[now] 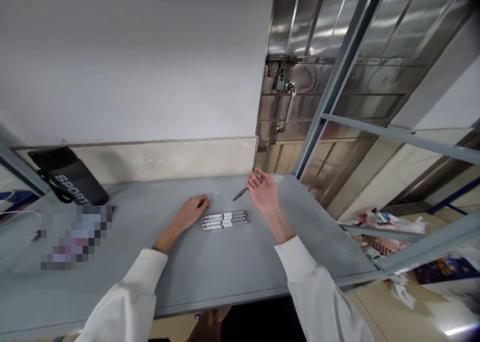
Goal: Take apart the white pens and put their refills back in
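My right hand (pixel 263 192) is raised over the grey table and grips a dark pen (pixel 240 194), its tip slanting down to the left. Below and to the left of it, several white-and-black pens (pixel 225 220) lie side by side in a small row on the tabletop. My left hand (pixel 192 212) rests on the table just left of that row, its fingers curled in and apparently holding nothing. A small gap separates it from the pens.
A black bottle pouch marked SPORT (pixel 71 177) leans at the table's back left. Beside it lies a pixelated item (pixel 77 237), with a white cable nearby. Grey metal posts (pixel 330 97) rise at the right edge, and a padlocked metal door (pixel 300 72) stands behind.
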`<action>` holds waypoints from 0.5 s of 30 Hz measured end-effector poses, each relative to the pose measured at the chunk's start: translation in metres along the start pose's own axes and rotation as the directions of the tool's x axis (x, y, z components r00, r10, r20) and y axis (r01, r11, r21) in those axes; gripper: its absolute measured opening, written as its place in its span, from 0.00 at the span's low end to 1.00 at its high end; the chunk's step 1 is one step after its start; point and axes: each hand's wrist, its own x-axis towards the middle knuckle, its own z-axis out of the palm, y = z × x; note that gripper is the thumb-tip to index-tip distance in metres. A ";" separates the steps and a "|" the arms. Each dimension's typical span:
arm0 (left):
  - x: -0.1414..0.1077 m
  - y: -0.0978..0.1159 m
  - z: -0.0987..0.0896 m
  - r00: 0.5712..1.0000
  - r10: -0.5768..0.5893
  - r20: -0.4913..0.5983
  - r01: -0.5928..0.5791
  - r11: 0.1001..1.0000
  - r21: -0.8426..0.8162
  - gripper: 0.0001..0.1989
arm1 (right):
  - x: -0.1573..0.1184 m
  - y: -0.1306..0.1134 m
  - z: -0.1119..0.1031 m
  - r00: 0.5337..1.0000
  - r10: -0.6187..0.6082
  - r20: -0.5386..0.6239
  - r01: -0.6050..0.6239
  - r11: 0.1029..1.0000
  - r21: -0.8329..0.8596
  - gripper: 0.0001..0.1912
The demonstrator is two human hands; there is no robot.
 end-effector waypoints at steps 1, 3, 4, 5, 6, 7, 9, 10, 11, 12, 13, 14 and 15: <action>0.000 0.000 0.000 1.000 -0.002 0.003 0.002 1.000 0.003 0.14 | -0.001 -0.001 0.001 1.000 -0.009 -0.001 0.009 1.000 -0.006 0.11; 0.000 0.001 0.000 1.000 -0.001 0.009 0.001 1.000 0.005 0.14 | -0.002 -0.002 0.004 1.000 -0.026 -0.013 0.025 0.999 -0.028 0.11; -0.001 0.002 0.000 1.000 -0.001 0.005 0.001 1.000 -0.001 0.15 | -0.003 -0.003 0.005 0.999 -0.029 -0.017 0.028 0.999 -0.041 0.12; -0.001 0.003 0.000 1.000 0.001 -0.008 -0.001 1.000 -0.018 0.15 | -0.003 -0.004 0.005 0.999 -0.027 -0.017 0.026 0.998 -0.053 0.12; -0.001 0.004 0.000 0.999 0.005 -0.033 -0.006 0.999 -0.043 0.15 | -0.003 -0.004 0.006 1.000 -0.021 -0.011 0.020 0.998 -0.064 0.12; -0.002 0.006 0.001 0.998 0.010 -0.065 -0.014 0.997 -0.076 0.15 | -0.003 -0.004 0.006 1.000 -0.012 0.001 0.012 0.997 -0.077 0.11; -0.003 0.012 0.001 0.991 0.017 -0.134 -0.038 0.986 -0.159 0.14 | -0.002 -0.001 0.006 1.000 0.001 0.030 0.003 0.992 -0.122 0.09; -0.003 0.015 0.001 0.987 0.019 -0.160 -0.053 0.977 -0.208 0.13 | -0.002 0.002 0.005 0.999 0.001 0.042 0.006 0.986 -0.165 0.06; -0.003 0.018 0.002 0.984 0.021 -0.178 -0.067 0.964 -0.257 0.13 | -0.001 0.005 0.005 0.999 -0.011 0.048 0.022 0.974 -0.227 0.04; -0.003 0.022 0.002 0.982 0.020 -0.188 -0.078 0.949 -0.306 0.13 | 0.000 0.009 0.004 0.998 -0.038 0.048 0.051 0.949 -0.311 0.02; -0.003 0.025 0.002 0.981 0.020 -0.195 -0.090 0.931 -0.354 0.14 | 0.000 0.012 0.003 0.996 -0.073 0.049 0.087 0.905 -0.416 0.03; -0.003 0.028 0.002 0.979 0.022 -0.201 -0.103 0.911 -0.400 0.14 | 0.001 0.015 0.002 0.992 -0.108 0.059 0.122 0.835 -0.536 0.05; -0.003 0.030 0.002 0.978 0.026 -0.206 -0.117 0.889 -0.443 0.15 | 0.000 0.018 0.001 0.990 -0.116 0.083 0.141 0.745 -0.652 0.08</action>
